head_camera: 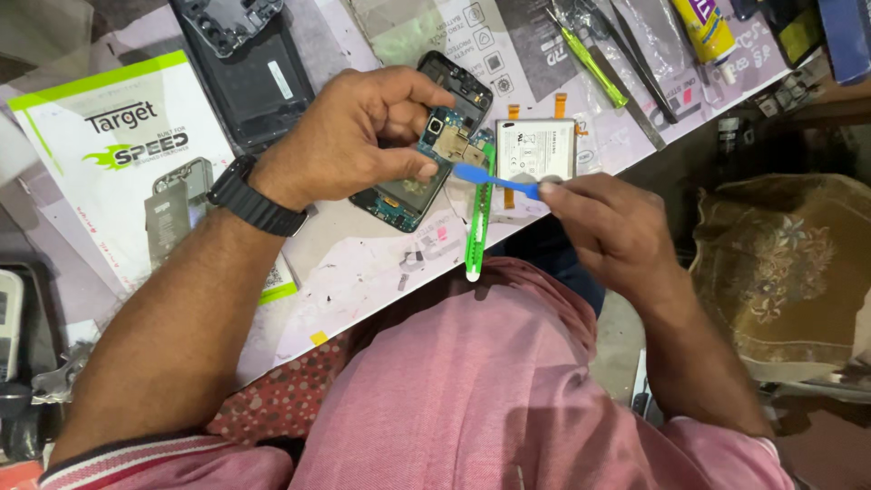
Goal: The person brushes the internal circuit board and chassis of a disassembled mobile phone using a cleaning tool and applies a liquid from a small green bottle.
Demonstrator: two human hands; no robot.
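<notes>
Opened phone frame [426,168], circuit board bare and glossy, pinched in left hand [349,136] above the desk [363,263], centre of scene. Right hand [603,218] closed on a thin blue plastic pry tool [494,179], tip touching the frame's right edge. Just behind, flat silvery battery [535,150]; green plastic tool [479,213] lying near edge. Far right, tweezers [649,68] and yellow glue tube [706,29]. Black wristwatch [254,198], ribbed strap.
</notes>
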